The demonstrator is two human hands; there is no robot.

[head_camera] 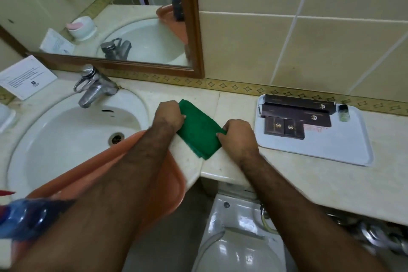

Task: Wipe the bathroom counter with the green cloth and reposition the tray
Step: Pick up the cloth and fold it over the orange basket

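Head view, left to right. Blurred blue bottle (pixel 33 216) at the lower left edge, partly covering an orange basin (pixel 170 185) that lies across the near rim of the white sink (pixel 55 130). Printed card (pixel 26 76) and chrome tap (pixel 95 88) behind the sink. Left forearm crosses over the basin; left hand (pixel 169 115) closed, pinching the far left edge of the folded green cloth (pixel 198 130). Cloth lies flat on the beige counter (pixel 238 99), between sink and tray. Right hand (pixel 238 137) closed, gripping the cloth's right edge. White tray (pixel 331 150) sits just right of that hand, apart from the cloth, carrying dark boxes (pixel 295 115) and a small bottle (pixel 344 112). Toilet (pixel 238 238) below the counter edge.
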